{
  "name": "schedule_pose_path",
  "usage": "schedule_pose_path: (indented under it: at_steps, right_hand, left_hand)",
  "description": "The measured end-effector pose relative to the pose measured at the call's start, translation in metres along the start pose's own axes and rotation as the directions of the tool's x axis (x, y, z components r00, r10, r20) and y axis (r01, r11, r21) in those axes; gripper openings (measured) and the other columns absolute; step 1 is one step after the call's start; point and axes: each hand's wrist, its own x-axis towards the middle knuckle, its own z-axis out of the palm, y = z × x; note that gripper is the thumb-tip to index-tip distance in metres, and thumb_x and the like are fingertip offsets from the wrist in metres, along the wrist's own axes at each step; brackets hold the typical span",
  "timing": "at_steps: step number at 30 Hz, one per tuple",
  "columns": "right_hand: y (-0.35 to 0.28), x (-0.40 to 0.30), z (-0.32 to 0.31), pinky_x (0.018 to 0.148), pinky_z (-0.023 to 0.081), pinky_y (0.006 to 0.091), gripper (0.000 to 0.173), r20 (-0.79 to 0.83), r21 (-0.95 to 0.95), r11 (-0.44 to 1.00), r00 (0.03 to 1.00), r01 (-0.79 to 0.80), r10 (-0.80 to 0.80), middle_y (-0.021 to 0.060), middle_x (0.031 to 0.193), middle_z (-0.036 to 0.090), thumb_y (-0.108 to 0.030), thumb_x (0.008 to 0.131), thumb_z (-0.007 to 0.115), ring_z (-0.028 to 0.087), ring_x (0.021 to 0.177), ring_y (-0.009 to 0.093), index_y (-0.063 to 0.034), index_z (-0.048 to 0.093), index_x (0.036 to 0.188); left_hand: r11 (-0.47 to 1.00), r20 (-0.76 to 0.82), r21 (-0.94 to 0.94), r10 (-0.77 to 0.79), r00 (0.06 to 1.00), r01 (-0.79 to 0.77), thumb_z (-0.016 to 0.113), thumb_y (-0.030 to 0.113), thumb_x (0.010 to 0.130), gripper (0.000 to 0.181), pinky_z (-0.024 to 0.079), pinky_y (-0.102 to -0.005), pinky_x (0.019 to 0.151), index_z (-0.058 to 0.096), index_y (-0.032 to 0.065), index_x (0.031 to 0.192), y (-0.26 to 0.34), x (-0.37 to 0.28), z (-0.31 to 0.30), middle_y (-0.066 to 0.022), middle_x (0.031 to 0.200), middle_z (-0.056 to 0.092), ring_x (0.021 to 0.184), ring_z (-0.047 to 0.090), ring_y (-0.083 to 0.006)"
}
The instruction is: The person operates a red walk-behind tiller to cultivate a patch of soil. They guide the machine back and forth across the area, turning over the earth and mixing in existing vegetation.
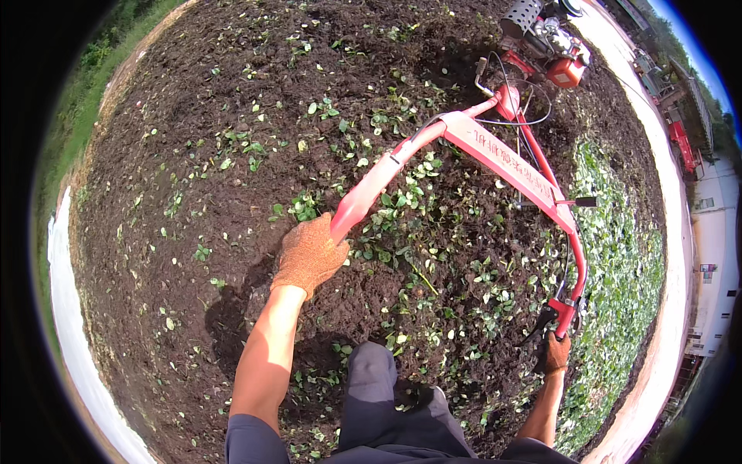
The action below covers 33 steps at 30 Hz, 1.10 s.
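Note:
Wearing an orange-brown knit glove, my left hand [310,255] is closed around the left end of the red handlebar [371,185] of a walk-behind tiller. My right hand [557,351], gloved alike, grips the right end, just below a black lever [542,322]. Between the two bars runs a red cross plate [504,165] that bears writing. A short lever with a black knob [585,202] sticks out from its right side. Ahead at the upper right stands the tiller's engine [548,37], with a perforated metal cover and a red tank [565,71]. The tiller's lower parts are hidden.
Dark broken soil [191,133] with scattered green leaves spreads beneath me. A strip of standing leafy plants [617,301] lies to the right, beside a pale paved path [675,261]. Beyond are a white building [716,232] and a red machine [683,145]. Grass [87,110] borders the far left.

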Motion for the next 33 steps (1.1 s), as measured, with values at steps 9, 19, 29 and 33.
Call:
schedule_pose_path:
  at_steps: [9,19,29,33]
  right_hand:
    - [-0.046,0.037,0.074,0.076,0.048,0.0435,0.035,-0.035,0.018,0.998,0.997,0.067,-0.067,0.0184,0.089,0.065,-0.021,0.077,0.069,0.061,0.080,0.035,0.0016,0.058,0.101]
    - [-0.041,0.041,0.099,0.070,0.049,0.0391,0.033,-0.175,-0.021,0.999,0.984,-0.045,0.041,0.0132,0.079,0.065,-0.020,0.072,0.068,0.063,0.072,0.028,-0.0015,0.063,0.100]
    - [-0.108,0.033,0.142,0.066,0.047,0.0343,0.036,-0.144,0.059,0.998,0.989,-0.015,0.024,0.0075,0.080,0.062,-0.019,0.073,0.070,0.055,0.068,0.018,0.0018,0.060,0.101]
    - [-0.126,0.026,0.147,0.083,0.048,0.0390,0.041,-0.089,0.001,0.993,0.989,-0.119,0.119,0.0150,0.094,0.065,-0.020,0.074,0.071,0.063,0.088,0.029,0.0013,0.061,0.107]
  left_hand:
    - [0.988,-0.022,-0.002,-0.155,0.988,0.155,0.062,0.029,0.079,0.036,0.050,-0.0499,0.087,0.065,0.0087,0.109,-0.009,0.098,0.019,-0.0204,0.104,0.068,0.100,0.063,-0.0412]
    - [0.991,0.006,0.002,-0.131,0.991,0.131,0.063,0.030,0.079,0.034,0.050,-0.0502,0.082,0.066,0.0064,0.103,0.001,0.123,0.024,-0.0228,0.097,0.068,0.096,0.064,-0.0422]
    - [0.992,0.073,0.008,-0.127,0.989,0.127,0.066,0.036,0.078,0.042,0.050,-0.0490,0.086,0.065,0.0079,0.109,-0.031,0.209,-0.045,-0.0201,0.103,0.068,0.100,0.064,-0.0395]
    - [0.992,0.077,0.042,-0.124,0.989,0.121,0.066,0.035,0.079,0.041,0.050,-0.0499,0.086,0.064,0.0084,0.110,-0.028,0.211,-0.060,-0.0202,0.103,0.068,0.099,0.064,-0.0401]
